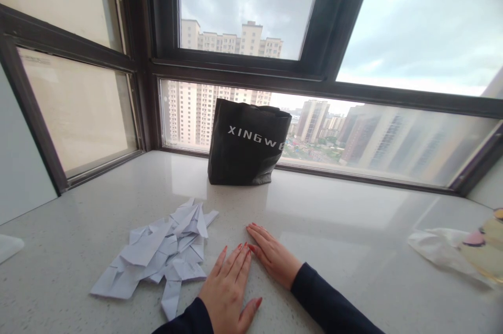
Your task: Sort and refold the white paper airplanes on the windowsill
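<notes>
My left hand lies flat on the white speckled sill, fingers stretched out and thumb apart, holding nothing. Close to its left is a loose pile of folded white papers, several pieces overlapping. My right hand rests on its side or palm on the same surface, fingers extended toward the upper left, with nothing visible in it. Its thumb tip is close to the left hand's fingertips; whether they touch I cannot tell. Beyond both hands a black bag with white lettering stands upright near the window.
The stone sill runs back to dark window frames. A crumpled white tissue-like piece lies at the right beside a yellowish, pink-marked item. Part of a white object shows at the left edge.
</notes>
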`<state>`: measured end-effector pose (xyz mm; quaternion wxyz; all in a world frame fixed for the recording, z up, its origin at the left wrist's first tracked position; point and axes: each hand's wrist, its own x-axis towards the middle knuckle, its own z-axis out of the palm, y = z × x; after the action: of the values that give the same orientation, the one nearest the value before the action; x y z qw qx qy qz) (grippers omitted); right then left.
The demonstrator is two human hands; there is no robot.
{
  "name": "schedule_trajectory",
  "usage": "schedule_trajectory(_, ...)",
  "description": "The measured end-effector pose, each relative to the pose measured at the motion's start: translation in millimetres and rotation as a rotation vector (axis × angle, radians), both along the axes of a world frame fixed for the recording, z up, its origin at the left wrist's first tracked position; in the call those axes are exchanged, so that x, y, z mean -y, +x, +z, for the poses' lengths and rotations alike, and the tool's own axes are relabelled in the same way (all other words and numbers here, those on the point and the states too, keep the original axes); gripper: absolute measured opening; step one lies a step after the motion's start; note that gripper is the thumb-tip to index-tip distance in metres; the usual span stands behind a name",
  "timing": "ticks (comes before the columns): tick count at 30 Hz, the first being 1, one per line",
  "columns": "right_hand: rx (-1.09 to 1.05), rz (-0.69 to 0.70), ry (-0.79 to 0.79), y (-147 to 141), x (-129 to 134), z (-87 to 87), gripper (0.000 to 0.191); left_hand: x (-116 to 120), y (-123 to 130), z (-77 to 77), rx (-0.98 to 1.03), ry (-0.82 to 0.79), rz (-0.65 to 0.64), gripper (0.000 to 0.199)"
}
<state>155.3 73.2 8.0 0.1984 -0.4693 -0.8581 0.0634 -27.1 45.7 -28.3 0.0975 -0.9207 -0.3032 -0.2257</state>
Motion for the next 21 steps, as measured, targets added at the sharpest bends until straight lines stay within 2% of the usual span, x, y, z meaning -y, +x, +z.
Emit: schedule_trajectory(21, 0.016, -0.012, 0.007, -1.0, 0.5, -0.5, 0.045, -0.4, -2.9, 0.0, -0.014, 0.007, 0.016, 0.063)
